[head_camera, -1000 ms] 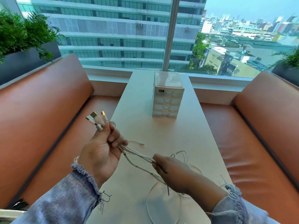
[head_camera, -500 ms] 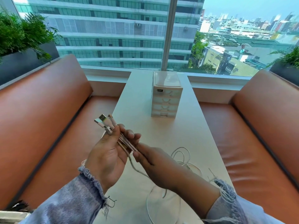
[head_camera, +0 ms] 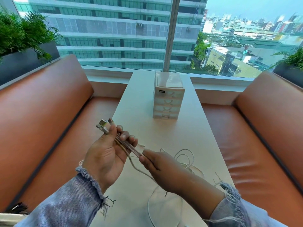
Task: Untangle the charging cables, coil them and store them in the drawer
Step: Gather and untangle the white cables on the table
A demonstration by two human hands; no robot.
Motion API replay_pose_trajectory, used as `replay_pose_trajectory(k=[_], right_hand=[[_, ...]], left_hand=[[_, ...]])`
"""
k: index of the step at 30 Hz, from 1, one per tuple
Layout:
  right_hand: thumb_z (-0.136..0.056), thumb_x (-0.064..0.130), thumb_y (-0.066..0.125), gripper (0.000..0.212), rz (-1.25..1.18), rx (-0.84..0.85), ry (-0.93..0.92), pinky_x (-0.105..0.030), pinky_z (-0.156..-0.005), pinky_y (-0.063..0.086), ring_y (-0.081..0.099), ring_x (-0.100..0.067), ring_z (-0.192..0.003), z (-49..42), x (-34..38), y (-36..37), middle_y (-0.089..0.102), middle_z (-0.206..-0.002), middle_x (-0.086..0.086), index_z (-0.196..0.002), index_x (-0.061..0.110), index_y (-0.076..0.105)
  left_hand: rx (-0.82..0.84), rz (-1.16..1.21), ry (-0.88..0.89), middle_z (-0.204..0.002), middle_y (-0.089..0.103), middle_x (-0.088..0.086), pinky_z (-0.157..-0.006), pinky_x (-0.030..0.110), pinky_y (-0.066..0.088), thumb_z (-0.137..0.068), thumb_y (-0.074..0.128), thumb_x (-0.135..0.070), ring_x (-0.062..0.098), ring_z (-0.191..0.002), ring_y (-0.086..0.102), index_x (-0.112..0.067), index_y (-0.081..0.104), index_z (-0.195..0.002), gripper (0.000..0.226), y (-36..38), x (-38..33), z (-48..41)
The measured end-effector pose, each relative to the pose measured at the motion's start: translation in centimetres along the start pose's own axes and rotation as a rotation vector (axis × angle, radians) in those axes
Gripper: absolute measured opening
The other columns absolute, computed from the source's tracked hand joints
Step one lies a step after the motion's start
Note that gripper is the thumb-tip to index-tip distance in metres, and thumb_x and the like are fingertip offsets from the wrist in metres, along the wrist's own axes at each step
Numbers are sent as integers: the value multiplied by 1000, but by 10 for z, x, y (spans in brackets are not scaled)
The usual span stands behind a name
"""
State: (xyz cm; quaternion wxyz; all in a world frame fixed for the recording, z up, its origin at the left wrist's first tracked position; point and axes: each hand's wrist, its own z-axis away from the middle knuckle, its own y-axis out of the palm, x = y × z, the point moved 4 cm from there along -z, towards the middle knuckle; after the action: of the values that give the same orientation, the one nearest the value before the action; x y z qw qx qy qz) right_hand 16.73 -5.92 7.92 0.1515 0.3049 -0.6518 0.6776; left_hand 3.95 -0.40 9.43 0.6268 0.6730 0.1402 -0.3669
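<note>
**Cable ends gathered at centre frame, drawers shut**

At centre frame I watch the charging cables (head_camera: 131, 147) being held as one bundle above the near end of the table (head_camera: 139, 115). The left hand (head_camera: 106, 154) has its fingers curled round the strands just below the plugs (head_camera: 103, 126), which fan out up and to the left. Lining up the connector ends like this looks to me like a way to find where each lead starts. The right hand (head_camera: 157, 163), seen from the back, pinches the same strands just beside the left fingers, seemingly ready to strip along them and draw the snarl out. Behind it, at lower right, the slack lies in loose loops (head_camera: 185, 149) on the tabletop, not yet coiled.

Higher in the frame, well apart from both hands, stands a small four-drawer unit (head_camera: 168, 102). Every drawer appears pushed in. The fronts are cloudy, so I cannot tell what they hold, and no cable is in them that I can see. Tan benches (head_camera: 49, 112) flank the table at left and right, a planter (head_camera: 24, 59) sits at upper left, and a window fills the top.
</note>
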Motion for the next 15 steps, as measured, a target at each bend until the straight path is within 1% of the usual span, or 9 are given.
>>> replay_pose_trajectory(k=[3,5,7,8,10,12,13,14,15], right_hand=[[-100,46,31,37,39,16,8,-39,-61,38,42,-19,-61,1,-3,1,45,-64,2,-74,21,37],[-101,42,35,33,44,21,12,-37,-64,40,44,-17,-66,1,-4,1,47,-69,5,-75,22,41],[-98,35,45,16,-24,1,14,-30,-71,43,49,-11,-78,-1,0,-1,53,-84,8,-85,27,47],[-96,33,49,4,-101,-8,23,-27,-76,45,52,-8,-86,-3,4,-2,56,-94,10,-93,30,51],[-95,29,53,10,-232,-18,16,-25,-83,47,56,-7,-94,-9,15,-4,61,-105,9,-105,29,54],[-98,27,49,5,-268,-18,-8,-27,-78,45,54,-10,-86,-16,27,-6,60,-97,6,-100,24,53],[-99,25,46,8,-301,-30,-6,-27,-74,44,53,-11,-80,-17,30,-7,58,-90,5,-97,21,52],[-101,24,43,12,-362,-43,9,-26,-70,44,51,-11,-73,-19,31,-8,55,-82,5,-94,18,51],[-102,24,40,16,-402,-55,21,-26,-66,43,49,-10,-66,-19,31,-9,52,-76,6,-93,15,51]], left_hand=[[-32,5,-16,-53,41,-5,-78,33,52,-96,39,-38,13,-55,54,-17,48,-74,32,-1,2,1],[-39,12,-34,-55,41,-5,-82,35,48,-95,39,-40,14,-60,56,-18,46,-73,32,-2,4,1],[-45,7,-47,-62,48,-3,-85,38,49,-94,40,-42,17,-78,63,-19,45,-71,33,-1,4,1],[-39,2,-62,-67,53,-2,-82,40,51,-94,39,-42,18,-84,64,-20,44,-70,33,0,5,1],[-26,-48,-109,-77,56,-2,-74,38,54,-94,38,-44,17,-77,64,-20,44,-70,34,4,10,4],[-47,-161,-130,-83,57,-2,-74,32,47,-87,42,-46,14,-74,61,-19,48,-73,31,5,17,9],[-55,-230,-129,-82,58,-3,-72,30,43,-84,43,-48,13,-75,59,-20,52,-73,31,5,19,11],[-44,-290,-130,-80,58,-3,-69,31,41,-82,44,-49,13,-74,57,-21,55,-71,32,7,20,13],[-21,-331,-135,-78,59,-4,-70,33,41,-81,44,-52,15,-76,55,-24,59,-68,34,8,20,14]])
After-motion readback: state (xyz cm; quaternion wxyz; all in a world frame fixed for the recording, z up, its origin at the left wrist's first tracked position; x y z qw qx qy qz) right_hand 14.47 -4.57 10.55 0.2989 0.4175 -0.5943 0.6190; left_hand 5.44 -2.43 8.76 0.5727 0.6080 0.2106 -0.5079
